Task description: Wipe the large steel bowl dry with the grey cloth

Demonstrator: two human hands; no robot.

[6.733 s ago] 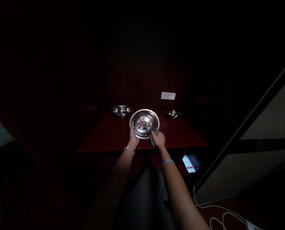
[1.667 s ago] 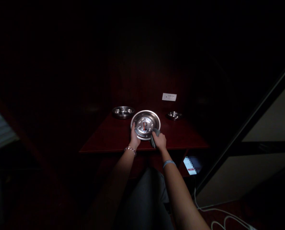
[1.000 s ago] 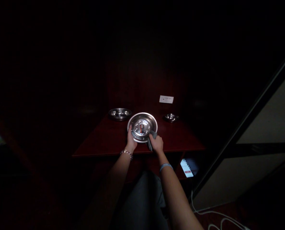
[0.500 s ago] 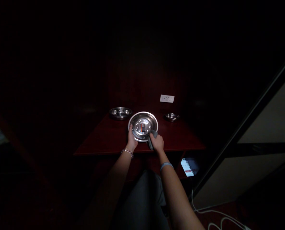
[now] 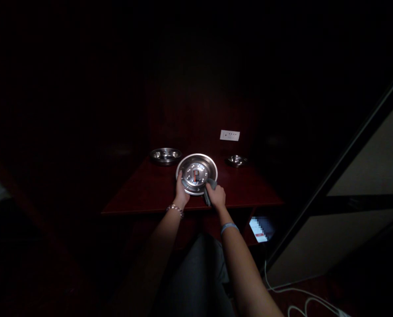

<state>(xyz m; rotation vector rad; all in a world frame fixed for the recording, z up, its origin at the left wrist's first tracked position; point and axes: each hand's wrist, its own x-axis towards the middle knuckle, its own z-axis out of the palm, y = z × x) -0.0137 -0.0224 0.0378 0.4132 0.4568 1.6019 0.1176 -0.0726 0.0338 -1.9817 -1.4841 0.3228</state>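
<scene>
A shiny metal basin (image 5: pixel 201 164) with a small orange and dark label on its bottom is tilted toward me above the table's front part. My left hand (image 5: pixel 181 192) grips its left rim, the thumb lying over the inside and the other fingers hidden behind. At the lower right rim my right hand (image 5: pixel 217 196) is closed on a grey cloth (image 5: pixel 211 182), which presses against the basin's edge. Part of the cloth hangs below the rim.
On the dark red table (image 5: pixel 137 189), a metal basin (image 5: pixel 165 155) stands at the back left and a smaller metal bowl (image 5: pixel 237 161) at the back right. A socket plate (image 5: pixel 229 135) is on the wall. Below right are a lit screen (image 5: pixel 258 230) and a white cable (image 5: pixel 291 291).
Almost nothing differs. Both hands keep their hold on the basin and cloth, and the view has shifted very slightly.
</scene>
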